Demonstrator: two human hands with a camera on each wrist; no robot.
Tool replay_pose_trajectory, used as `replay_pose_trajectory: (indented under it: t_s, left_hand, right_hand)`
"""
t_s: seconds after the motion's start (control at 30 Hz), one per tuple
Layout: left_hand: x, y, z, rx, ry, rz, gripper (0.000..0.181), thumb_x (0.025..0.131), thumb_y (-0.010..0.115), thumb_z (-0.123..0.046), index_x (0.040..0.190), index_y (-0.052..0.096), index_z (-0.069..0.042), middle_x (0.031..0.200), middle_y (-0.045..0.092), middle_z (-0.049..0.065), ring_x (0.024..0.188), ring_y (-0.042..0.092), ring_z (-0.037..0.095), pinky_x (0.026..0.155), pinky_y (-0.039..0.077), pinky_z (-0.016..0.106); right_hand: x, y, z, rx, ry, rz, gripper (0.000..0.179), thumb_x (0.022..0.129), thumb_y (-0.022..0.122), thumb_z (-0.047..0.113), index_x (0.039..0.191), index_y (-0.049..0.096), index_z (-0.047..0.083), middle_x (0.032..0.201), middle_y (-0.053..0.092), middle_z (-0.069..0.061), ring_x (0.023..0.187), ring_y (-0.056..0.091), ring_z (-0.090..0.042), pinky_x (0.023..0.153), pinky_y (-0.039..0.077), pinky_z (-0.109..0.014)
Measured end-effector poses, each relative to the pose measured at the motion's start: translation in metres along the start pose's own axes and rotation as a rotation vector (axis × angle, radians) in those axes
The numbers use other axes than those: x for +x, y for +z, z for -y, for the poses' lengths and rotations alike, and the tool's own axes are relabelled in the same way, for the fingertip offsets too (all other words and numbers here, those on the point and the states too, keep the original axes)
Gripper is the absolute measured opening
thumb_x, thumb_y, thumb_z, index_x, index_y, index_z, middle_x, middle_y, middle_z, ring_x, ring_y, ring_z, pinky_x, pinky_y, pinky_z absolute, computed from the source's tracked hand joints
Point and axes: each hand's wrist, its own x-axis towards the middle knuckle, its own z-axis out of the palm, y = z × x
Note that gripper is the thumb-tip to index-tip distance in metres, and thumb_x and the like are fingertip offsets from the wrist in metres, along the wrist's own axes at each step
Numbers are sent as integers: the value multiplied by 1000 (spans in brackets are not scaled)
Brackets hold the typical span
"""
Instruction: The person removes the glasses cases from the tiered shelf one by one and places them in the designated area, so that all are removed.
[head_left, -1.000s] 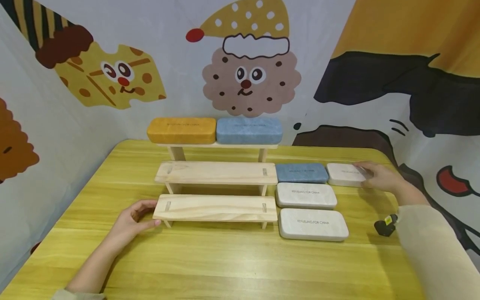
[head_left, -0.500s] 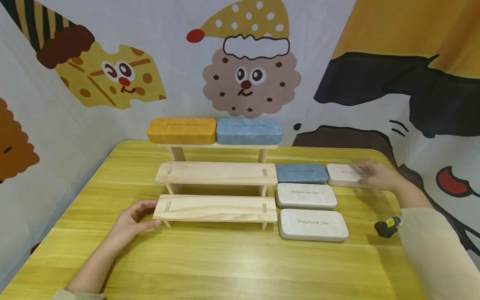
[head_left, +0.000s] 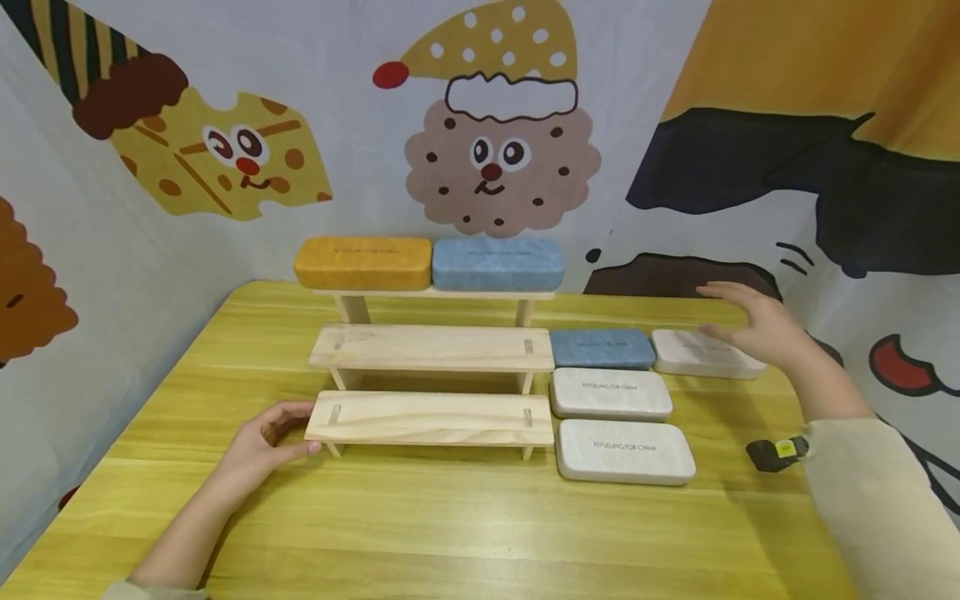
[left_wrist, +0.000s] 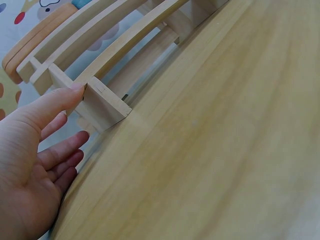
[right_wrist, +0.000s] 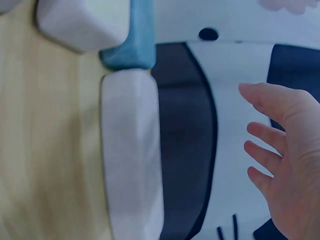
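Observation:
A three-step wooden display stand [head_left: 431,418] is on the table. My left hand [head_left: 258,446] grips the left end of its lowest step, thumb at the front corner; the other fingers hang loosely below in the left wrist view. My right hand [head_left: 761,329] hovers above and behind a white case [head_left: 708,354] with its fingers spread, holding nothing. In the right wrist view, that hand [right_wrist: 290,145] is apart from the case. A dark blue case [head_left: 602,347] lies left of the white one. Two more white cases, one behind [head_left: 611,393] and one in front [head_left: 626,452], lie beside the stand.
An orange case [head_left: 363,263] and a light blue case [head_left: 498,264] sit side by side on the top step. A printed cartoon cloth [head_left: 360,125] hangs behind the table [head_left: 450,525]. A small black device [head_left: 776,452] shows by the right sleeve.
My right hand has let go of the far-right white case and lifted up and back, its fingers opening. The case stays in place. My left hand has not moved.

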Motion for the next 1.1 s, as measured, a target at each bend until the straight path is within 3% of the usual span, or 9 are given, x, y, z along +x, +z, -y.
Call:
replay_pose_trajectory:
  t_s: [0.33,0.73,1.1]
  left_hand:
    - [-1,0,-2,10,-12,1,52,82,77,-13,127,54,1,124,57,13,108,51,3,89,40,15]
    - [-2,0,-3,13,-25,2,53,83,77,-14,128,54,1,126,56,15,109,51,2,90,39,14]
    - [-2,0,-2,4,-25,-2,53,82,77,-13,127,54,2,124,57,13,108,51,2,89,40,14]
  right_hand:
    - [0,-10,42,23,-48,-101,61,92,64,39,141,46,9,147,34,-21,134,25,-46,100,21,-69]
    - [0,-10,98,88,-140,-237,57,90,68,35,138,51,9,147,39,-14,135,31,-39,104,24,-63]
    - [9,-3,145,143,-253,-251,61,85,74,32,138,52,13,146,40,-8,134,33,-32,104,27,-59]
